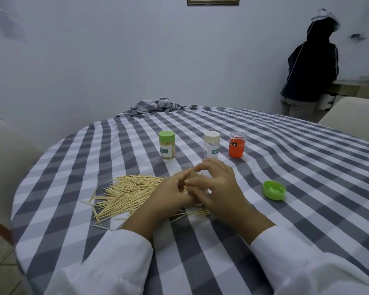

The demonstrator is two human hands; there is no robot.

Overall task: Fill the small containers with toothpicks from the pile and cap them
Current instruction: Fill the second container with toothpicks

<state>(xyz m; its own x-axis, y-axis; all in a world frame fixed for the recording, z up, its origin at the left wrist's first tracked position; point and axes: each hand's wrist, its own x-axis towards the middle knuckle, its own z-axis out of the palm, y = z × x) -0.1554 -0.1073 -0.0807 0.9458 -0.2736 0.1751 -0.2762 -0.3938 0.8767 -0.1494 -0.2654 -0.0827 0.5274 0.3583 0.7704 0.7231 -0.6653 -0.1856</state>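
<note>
A pile of toothpicks lies on the checked tablecloth, left of my hands. My left hand and my right hand meet over a small container that is mostly hidden between them; toothpick tips stick up from it. My left fingers pinch toothpicks at its mouth, and my right hand curls round its side. A loose green cap lies upside down to the right. Behind stand a green-capped container full of toothpicks, a white-capped clear container and an orange container.
The round table wears a grey and white checked cloth, bunched at the far edge. Pale chairs stand at the left and far right. A person in a dark hooded jacket stands at a counter in the back right.
</note>
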